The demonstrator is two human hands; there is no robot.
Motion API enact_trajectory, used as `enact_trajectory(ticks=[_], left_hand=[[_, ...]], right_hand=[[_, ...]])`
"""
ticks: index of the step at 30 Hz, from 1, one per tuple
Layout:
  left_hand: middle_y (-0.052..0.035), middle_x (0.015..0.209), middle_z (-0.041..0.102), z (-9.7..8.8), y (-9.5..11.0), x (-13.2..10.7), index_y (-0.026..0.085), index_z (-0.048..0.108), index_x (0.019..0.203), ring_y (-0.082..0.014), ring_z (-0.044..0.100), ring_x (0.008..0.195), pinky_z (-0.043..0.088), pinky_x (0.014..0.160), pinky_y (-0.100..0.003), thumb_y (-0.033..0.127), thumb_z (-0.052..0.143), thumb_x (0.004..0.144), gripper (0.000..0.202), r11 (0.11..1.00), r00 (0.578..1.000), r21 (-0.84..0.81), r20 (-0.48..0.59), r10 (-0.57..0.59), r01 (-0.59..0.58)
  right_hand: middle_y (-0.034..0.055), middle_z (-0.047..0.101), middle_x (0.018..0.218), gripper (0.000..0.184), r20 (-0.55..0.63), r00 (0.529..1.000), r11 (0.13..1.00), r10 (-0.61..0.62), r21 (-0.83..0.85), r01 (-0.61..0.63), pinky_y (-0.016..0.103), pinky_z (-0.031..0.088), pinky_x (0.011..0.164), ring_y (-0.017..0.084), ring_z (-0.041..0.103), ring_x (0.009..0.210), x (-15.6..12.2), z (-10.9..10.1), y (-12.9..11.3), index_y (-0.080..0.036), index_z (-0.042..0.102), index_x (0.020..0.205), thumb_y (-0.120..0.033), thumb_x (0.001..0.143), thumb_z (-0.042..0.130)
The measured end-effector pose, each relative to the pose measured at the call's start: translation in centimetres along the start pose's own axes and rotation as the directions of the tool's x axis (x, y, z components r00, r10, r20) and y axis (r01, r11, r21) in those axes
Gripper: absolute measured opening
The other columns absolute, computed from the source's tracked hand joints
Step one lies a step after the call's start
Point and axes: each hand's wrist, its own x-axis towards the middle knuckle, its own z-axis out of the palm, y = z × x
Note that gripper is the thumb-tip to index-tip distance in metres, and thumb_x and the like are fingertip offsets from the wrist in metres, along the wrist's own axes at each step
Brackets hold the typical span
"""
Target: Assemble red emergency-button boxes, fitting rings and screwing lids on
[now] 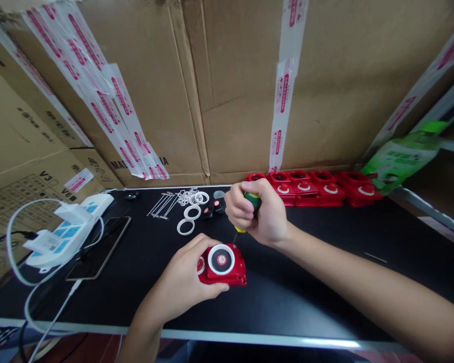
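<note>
Red housing (235, 277) rests on the black table (287, 297), left hand (187, 275) grasping it, right hand (263, 214) clenched round a screwdriver (252, 201) at its corner; white ring (221, 273) seated, screwing apparently unfinished, other housings (327, 195) ringless

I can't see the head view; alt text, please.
The right hand holds a screwdriver with its tip at the far edge of a red unit, which the left hand grips on a black table. Behind, more red units stand in a row; loose white rings lie to their left.
</note>
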Motion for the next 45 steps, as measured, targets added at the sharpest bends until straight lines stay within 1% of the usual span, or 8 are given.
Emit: enact_trajectory(ticks=[11, 23, 30, 32, 36, 40, 43, 45], left_hand=[[0.0042, 0.115, 0.07, 0.1, 0.4, 0.0, 0.031, 0.069, 0.118, -0.0179, 0.07, 0.1, 0.055, 0.089, -0.028, 0.014, 0.094, 0.071, 0.055, 1.0, 1.0, 0.0, 0.0, -0.004, 0.004], [0.0024, 0.116, 0.07, 0.4, 0.2, -0.2, 0.03, 0.07, 0.117, -0.0202, 0.07, 0.103, 0.055, 0.092, -0.029, 0.01, 0.093, 0.069, 0.057, 1.0, 0.999, -0.025, -0.038, -0.018, 0.017], [0.0002, 0.123, 0.069, 0.8, -0.5, -0.5, 0.032, 0.071, 0.124, -0.0239, 0.068, 0.113, 0.054, 0.104, -0.034, 0.011, 0.095, 0.068, 0.065, 0.999, 0.999, -0.04, -0.051, 0.015, -0.017], [-0.0016, 0.126, 0.068, 0.8, -0.5, -0.6, 0.032, 0.07, 0.128, -0.0259, 0.067, 0.118, 0.052, 0.108, -0.037, 0.013, 0.096, 0.069, 0.067, 0.999, 0.997, -0.028, -0.069, 0.029, -0.031], [-0.0037, 0.125, 0.068, 0.9, -0.4, -0.7, 0.029, 0.071, 0.127, -0.0271, 0.068, 0.116, 0.055, 0.106, -0.038, 0.014, 0.098, 0.066, 0.069, 0.999, 0.996, -0.048, -0.083, 0.015, -0.019], [-0.0062, 0.131, 0.068, 1.1, -0.8, -1.0, 0.028, 0.068, 0.131, -0.0302, 0.067, 0.124, 0.054, 0.112, -0.043, 0.017, 0.099, 0.065, 0.073, 0.999, 0.993, -0.034, -0.114, 0.022, -0.026], [-0.0114, 0.147, 0.061, 1.9, -1.8, -2.1, 0.029, 0.059, 0.144, -0.0359, 0.061, 0.137, 0.049, 0.12, -0.052, 0.021, 0.098, 0.069, 0.085, 0.999, 0.979, 0.017, -0.201, -0.03, 0.034], [-0.0139, 0.156, 0.055, 2.7, -2.8, -3.3, 0.03, 0.051, 0.153, -0.038, 0.056, 0.146, 0.045, 0.124, -0.058, 0.022, 0.09, 0.078, 0.085, 0.996, 0.96, 0.055, -0.275, -0.055, 0.073]], right_hand=[[-0.0079, 0.031, 0.046, 0.041, -0.022, 1.0, 1.0, 0.012, -0.008, -0.012, 0.021, 0.012, 0.038, 0.007, 0.017, 0.04, -0.1, -0.3, 0.4, -0.023, 0.045, 0.053, -0.037, 0.09, 0.054], [-0.007, 0.035, 0.052, 0.045, 0.088, 0.995, 0.998, 0.04, -0.057, -0.035, 0.022, 0.013, 0.042, 0.008, 0.02, 0.044, -0.3, -0.7, 0.7, -0.021, 0.048, 0.06, -0.04, 0.1, 0.053], [-0.0042, 0.049, 0.064, 0.042, 0.228, 0.971, 0.979, 0.079, -0.203, -0.032, 0.024, 0.03, 0.05, 0.008, 0.037, 0.049, -0.3, -0.1, -0.2, -0.018, 0.057, 0.077, -0.042, 0.11, 0.051], [-0.0033, 0.052, 0.068, 0.043, 0.254, 0.962, 0.952, 0.096, -0.305, -0.015, 0.026, 0.035, 0.056, 0.01, 0.043, 0.054, -0.7, 0.5, -0.6, -0.017, 0.059, 0.082, -0.046, 0.112, 0.05], [-0.0029, 0.051, 0.076, 0.044, 0.16, 0.983, 0.887, 0.088, -0.462, -0.004, 0.029, 0.041, 0.064, 0.012, 0.047, 0.064, -1.2, 1.3, -1.4, -0.019, 0.057, 0.083, -0.049, 0.114, 0.046], [0.0002, 0.056, 0.078, 0.049, 0.137, 0.981, 0.751, 0.135, -0.661, -0.011, 0.032, 0.043, 0.075, 0.017, 0.053, 0.075, -0.8, 1.5, -2.4, -0.02, 0.058, 0.079, -0.052, 0.114, 0.043], [0.0013, 0.058, 0.082, 0.05, 0.105, 0.988, 0.653, 0.116, -0.758, 0.004, 0.033, 0.042, 0.082, 0.019, 0.054, 0.083, -0.8, 1.6, -3.3, -0.021, 0.058, 0.078, -0.052, 0.114, 0.042], [0.0014, 0.058, 0.085, 0.048, 0.087, 0.991, 0.598, 0.106, -0.802, 0.006, 0.033, 0.041, 0.084, 0.019, 0.054, 0.086, -1.1, 1.8, -3.8, -0.021, 0.058, 0.08, -0.049, 0.114, 0.04]])
